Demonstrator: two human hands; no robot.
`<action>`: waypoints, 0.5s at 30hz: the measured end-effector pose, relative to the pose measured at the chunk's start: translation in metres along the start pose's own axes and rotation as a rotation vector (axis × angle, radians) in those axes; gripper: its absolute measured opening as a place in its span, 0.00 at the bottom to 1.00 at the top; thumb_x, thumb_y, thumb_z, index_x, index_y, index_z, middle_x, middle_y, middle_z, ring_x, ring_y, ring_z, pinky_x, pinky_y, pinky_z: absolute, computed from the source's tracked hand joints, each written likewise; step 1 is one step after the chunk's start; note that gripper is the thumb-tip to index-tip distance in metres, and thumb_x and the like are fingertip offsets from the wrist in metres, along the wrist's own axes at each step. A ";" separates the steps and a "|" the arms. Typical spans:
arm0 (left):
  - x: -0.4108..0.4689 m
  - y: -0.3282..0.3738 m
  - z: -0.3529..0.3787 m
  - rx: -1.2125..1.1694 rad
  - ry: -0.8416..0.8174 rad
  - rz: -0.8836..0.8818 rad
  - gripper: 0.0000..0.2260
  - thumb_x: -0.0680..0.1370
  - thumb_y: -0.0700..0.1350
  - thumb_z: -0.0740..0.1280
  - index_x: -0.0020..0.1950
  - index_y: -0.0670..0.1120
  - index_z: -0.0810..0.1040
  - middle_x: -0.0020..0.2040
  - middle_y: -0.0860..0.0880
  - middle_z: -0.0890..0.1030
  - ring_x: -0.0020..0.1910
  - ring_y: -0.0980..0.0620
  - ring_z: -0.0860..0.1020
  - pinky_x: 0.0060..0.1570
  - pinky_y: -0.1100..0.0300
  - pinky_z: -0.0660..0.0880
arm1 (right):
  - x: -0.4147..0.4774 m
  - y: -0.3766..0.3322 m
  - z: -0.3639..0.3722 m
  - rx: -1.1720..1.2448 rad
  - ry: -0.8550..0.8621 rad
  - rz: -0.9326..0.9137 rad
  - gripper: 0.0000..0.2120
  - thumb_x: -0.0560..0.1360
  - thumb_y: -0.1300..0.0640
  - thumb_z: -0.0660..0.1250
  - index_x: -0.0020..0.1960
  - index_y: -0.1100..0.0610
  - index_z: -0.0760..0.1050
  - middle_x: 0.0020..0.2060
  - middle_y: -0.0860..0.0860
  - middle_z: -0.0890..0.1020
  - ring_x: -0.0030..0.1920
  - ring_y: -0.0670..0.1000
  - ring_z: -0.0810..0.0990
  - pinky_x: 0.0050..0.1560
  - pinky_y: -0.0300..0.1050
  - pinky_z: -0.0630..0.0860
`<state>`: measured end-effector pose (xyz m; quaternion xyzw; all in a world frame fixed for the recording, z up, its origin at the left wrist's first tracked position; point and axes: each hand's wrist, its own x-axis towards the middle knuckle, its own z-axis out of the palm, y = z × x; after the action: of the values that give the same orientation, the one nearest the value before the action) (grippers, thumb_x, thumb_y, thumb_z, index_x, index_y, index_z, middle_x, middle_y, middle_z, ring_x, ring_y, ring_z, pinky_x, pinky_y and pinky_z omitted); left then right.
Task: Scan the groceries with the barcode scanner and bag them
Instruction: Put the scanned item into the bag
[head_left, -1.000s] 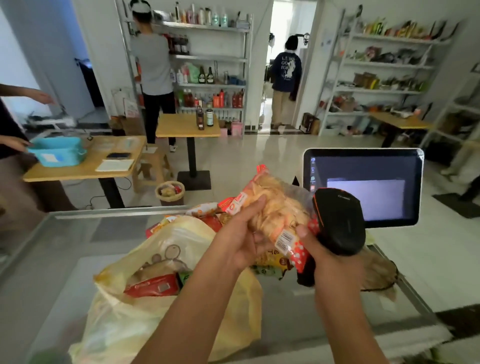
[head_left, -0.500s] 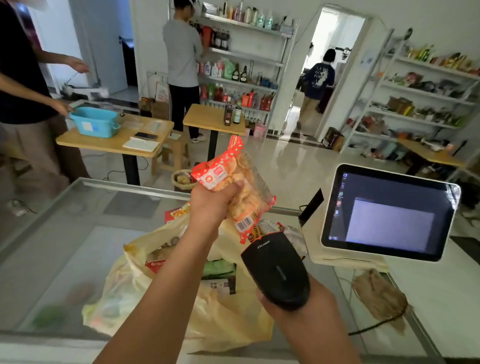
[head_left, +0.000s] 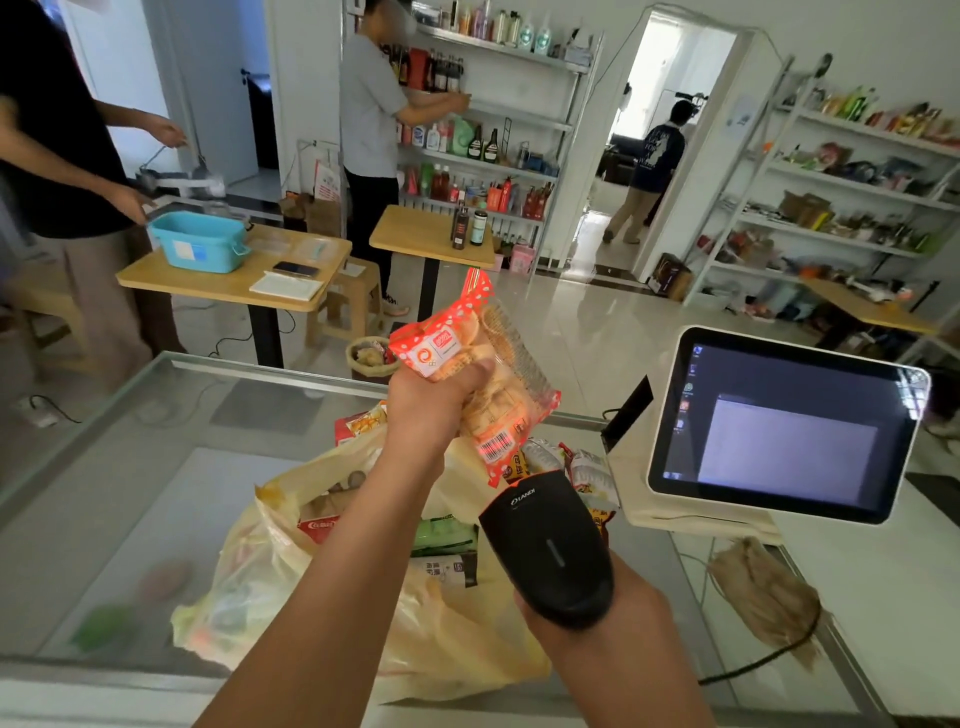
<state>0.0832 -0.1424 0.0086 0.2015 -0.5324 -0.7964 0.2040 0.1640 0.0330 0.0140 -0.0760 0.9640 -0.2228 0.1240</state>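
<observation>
The clear, red-and-white dotted plastic packet of pale round biscuits (head_left: 480, 382), barcode label at its lower corner, is raised above the yellow plastic bag (head_left: 322, 587) on the glass worktop (head_left: 156, 467), gripped by the left hand's (head_left: 434, 402) fingers (head_left: 475, 370), while the right hand (head_left: 597, 618) clasps the black handheld scanner (head_left: 550, 545) just below it.

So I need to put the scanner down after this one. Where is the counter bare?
The glass counter is bare left of the yellow bag, out to its metal edge. A smaller strip lies between the bag and the brown cloth. Behind the bag, loose snack packets crowd up to the touchscreen base.
</observation>
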 end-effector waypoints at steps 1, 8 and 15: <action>0.000 0.000 0.000 0.003 0.004 -0.005 0.11 0.74 0.40 0.75 0.50 0.53 0.77 0.49 0.53 0.84 0.47 0.54 0.83 0.36 0.61 0.79 | -0.001 -0.001 0.000 0.001 -0.001 0.007 0.09 0.77 0.40 0.63 0.52 0.42 0.65 0.42 0.42 0.71 0.49 0.45 0.71 0.60 0.35 0.69; 0.000 -0.002 0.000 0.017 0.006 -0.004 0.11 0.73 0.41 0.76 0.51 0.52 0.78 0.50 0.52 0.84 0.48 0.52 0.84 0.38 0.59 0.79 | -0.003 0.001 0.002 -0.015 -0.020 0.026 0.11 0.76 0.39 0.63 0.53 0.42 0.66 0.36 0.40 0.65 0.46 0.44 0.67 0.58 0.36 0.69; -0.002 -0.004 0.001 0.009 -0.001 0.021 0.11 0.74 0.41 0.75 0.49 0.53 0.77 0.49 0.53 0.84 0.47 0.53 0.83 0.39 0.58 0.79 | -0.009 0.001 -0.002 0.064 -0.015 0.062 0.15 0.75 0.40 0.67 0.44 0.43 0.61 0.34 0.39 0.66 0.44 0.45 0.69 0.54 0.35 0.69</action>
<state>0.0838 -0.1388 0.0059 0.1966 -0.5382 -0.7919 0.2112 0.1717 0.0362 0.0169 -0.0436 0.9573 -0.2489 0.1406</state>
